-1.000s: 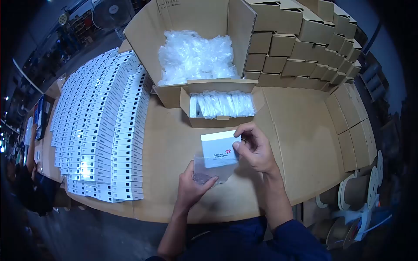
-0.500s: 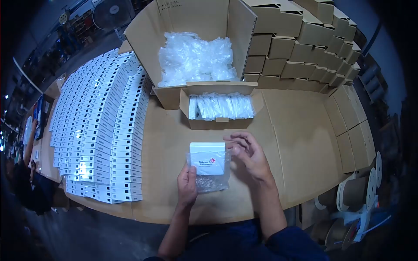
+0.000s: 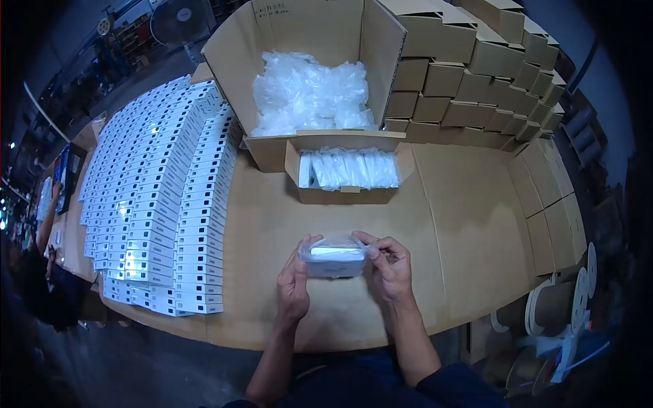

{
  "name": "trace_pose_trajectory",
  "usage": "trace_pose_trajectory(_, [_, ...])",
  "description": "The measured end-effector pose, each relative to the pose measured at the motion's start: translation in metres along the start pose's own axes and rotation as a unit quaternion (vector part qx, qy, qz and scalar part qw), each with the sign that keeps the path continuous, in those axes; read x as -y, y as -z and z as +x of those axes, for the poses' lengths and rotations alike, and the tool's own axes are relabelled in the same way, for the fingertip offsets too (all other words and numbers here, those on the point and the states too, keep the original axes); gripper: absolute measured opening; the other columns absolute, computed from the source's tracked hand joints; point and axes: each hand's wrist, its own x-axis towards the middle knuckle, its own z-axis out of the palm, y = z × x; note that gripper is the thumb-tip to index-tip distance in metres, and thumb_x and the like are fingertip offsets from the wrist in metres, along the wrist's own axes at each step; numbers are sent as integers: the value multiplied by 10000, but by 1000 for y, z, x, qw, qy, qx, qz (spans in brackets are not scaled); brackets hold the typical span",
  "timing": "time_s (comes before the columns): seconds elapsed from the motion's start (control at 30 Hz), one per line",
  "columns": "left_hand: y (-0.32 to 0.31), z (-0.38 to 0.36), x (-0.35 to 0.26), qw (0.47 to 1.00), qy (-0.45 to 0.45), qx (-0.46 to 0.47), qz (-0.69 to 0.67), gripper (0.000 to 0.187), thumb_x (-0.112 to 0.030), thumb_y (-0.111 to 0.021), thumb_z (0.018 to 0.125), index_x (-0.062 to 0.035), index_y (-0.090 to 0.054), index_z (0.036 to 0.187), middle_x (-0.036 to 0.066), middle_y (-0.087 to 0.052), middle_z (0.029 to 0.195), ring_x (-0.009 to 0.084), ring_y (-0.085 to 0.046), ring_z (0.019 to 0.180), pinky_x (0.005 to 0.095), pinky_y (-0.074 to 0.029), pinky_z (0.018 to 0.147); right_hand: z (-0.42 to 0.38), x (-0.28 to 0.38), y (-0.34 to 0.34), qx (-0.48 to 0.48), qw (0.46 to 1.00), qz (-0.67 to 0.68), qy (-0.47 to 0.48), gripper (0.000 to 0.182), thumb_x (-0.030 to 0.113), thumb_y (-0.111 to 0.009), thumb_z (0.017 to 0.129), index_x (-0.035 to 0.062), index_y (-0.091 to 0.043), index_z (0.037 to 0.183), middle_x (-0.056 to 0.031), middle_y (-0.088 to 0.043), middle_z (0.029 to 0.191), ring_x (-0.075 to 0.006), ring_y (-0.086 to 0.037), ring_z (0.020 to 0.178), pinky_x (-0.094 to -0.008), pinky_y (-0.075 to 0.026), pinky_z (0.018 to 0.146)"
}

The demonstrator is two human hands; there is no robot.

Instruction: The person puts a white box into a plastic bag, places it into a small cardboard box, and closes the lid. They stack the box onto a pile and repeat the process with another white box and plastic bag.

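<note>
A small flat white box (image 3: pixel 335 266) sits inside a clear plastic bag (image 3: pixel 335 241), tilted so that its top end faces me. My left hand (image 3: pixel 294 282) grips bag and box at the left side, thumb in front. At the upper right corner my right hand (image 3: pixel 393 269) pinches the bag's edge between thumb and fingers. Just beyond my hands stands an open carton (image 3: pixel 348 196) packed with a row of bagged white boxes (image 3: pixel 350 168). The print on the box in my hands is too foreshortened to read.
Behind the carton, a large cardboard box (image 3: pixel 228 68) holds a heap of clear plastic bags (image 3: pixel 309 92). Stacked white boxes (image 3: pixel 153 204) fill the left side. Brown cartons (image 3: pixel 469 81) are piled at the back right. Cable reels (image 3: pixel 551 302) stand at the right; another person's arm (image 3: pixel 49 221) shows far left.
My right hand has moved in and taken hold of the bag's edge. The bagged white box has tipped, so its printed face is no longer turned up toward me.
</note>
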Motion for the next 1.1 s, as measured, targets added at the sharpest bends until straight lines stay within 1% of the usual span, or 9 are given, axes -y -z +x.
trace_pose_trajectory(0.07, [2,-4,8,999,11,-3,-37,495,-228,-343,1140,104,-457,1489,197,-575,1455,259,-504,1386,369,-361,1178,-1,-6,7,29,1000,-9,6,239,83,-754,951,0,-666,1157,-256,-687,1257,-268,-657,1182,-366,-531,1019])
trace_pose_trajectory(0.2, [0,-7,20,992,63,-36,-107,527,-229,-312,1150,85,-299,1573,181,-451,1536,257,-468,1399,374,-360,1187,-6,-5,-14,42,998,0,-40,539,38,-807,893,1,-535,1358,-180,-655,1297,-232,-633,1211,-357,-540,1016])
trace_pose_trajectory(0.3, [-4,-8,17,989,69,-19,-131,532,-206,-366,1141,57,-271,1594,160,-465,1508,253,-488,1371,381,-369,1185,-9,-13,-14,25,993,-108,-41,550,-20,-790,884,-24,-529,1368,-137,-667,1237,-201,-638,1185,-339,-554,999])
trace_pose_trajectory(0.43, [-11,-6,-14,988,80,39,-126,397,-131,-490,1098,53,-489,1449,128,-592,1348,209,-565,1265,353,-467,1091,-11,-5,-18,55,988,-138,-36,482,-59,-768,885,-48,-568,1324,-126,-667,1236,-189,-657,1133,-313,-543,997])
trace_pose_trajectory(0.6, [-2,-5,2,979,101,40,-171,235,-120,-532,1084,56,-630,1205,131,-630,1254,184,-639,1129,329,-556,976,-4,9,-11,142,967,-208,-42,103,-47,-696,946,-65,-733,1041,-180,-726,1195,-198,-665,1106,-326,-544,971])
trace_pose_trajectory(0.73, [-4,-2,-1,964,165,-34,-207,250,-154,-539,1088,61,-657,1136,149,-683,1139,210,-690,1048,357,-599,928,-2,8,-1,36,981,-175,-79,109,39,-664,999,-37,-740,1016,-217,-712,1237,-222,-674,1133,-335,-529,997])
trace_pose_trajectory(0.83, [-3,2,-2,954,171,-81,-234,274,-185,-537,1092,60,-656,1127,152,-702,1096,226,-714,1011,381,-621,900,4,15,-2,-33,991,-126,38,107,54,-683,986,-36,-736,1010,-235,-668,1321,-257,-648,1207,-370,-497,1054])
trace_pose_trajectory(0.97, [-1,1,5,960,182,-86,-196,300,-220,-526,1099,49,-656,1127,158,-703,1090,242,-721,1001,398,-625,900,1,24,-5,189,937,-288,63,198,19,-755,886,17,-781,1083,-247,-577,1445,-310,-587,1309,-407,-449,1111])
trace_pose_trajectory(1.1, [-6,1,1,951,191,-81,-231,323,-257,-471,1118,30,-619,1125,158,-696,1080,248,-720,987,415,-624,904,-2,23,-18,169,915,-364,-43,281,-43,-776,815,-1,-782,1093,-185,-730,1180,-268,-697,1093,-349,-525,968])
